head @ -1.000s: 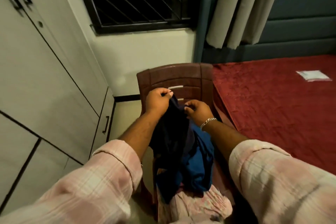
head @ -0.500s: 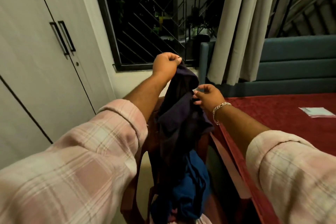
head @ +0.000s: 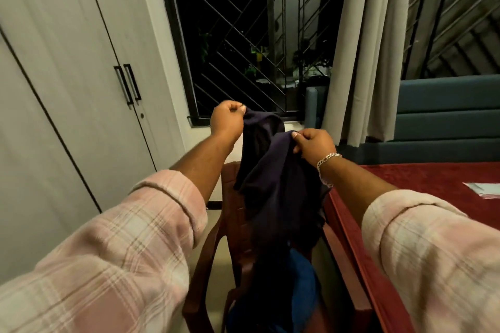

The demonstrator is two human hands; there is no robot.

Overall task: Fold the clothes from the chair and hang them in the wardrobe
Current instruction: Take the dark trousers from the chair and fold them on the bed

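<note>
White wardrobe (head: 81, 67) doors with two black handles (head: 127, 84) fill the left wall, both shut, beside a dark barred window (head: 243, 35) and a beige curtain (head: 368, 43). Before them, a person in a pink plaid shirt holds a dark garment (head: 273, 170) up above a brown plastic chair (head: 230, 224). The left hand (head: 227, 121) is closed in a fist around the garment's top edge, raised slightly higher than the right. The right hand (head: 313, 143), wearing a silver bracelet (head: 326, 163), pinches another part of that edge between thumb and curled fingers. The cloth hangs down between the forearms onto the chair seat, where a blue garment (head: 303, 286) lies bunched. At right, a bed (head: 422, 184) with a red cover touches the chair, a small white packet (head: 484, 189) lying on it.
</note>
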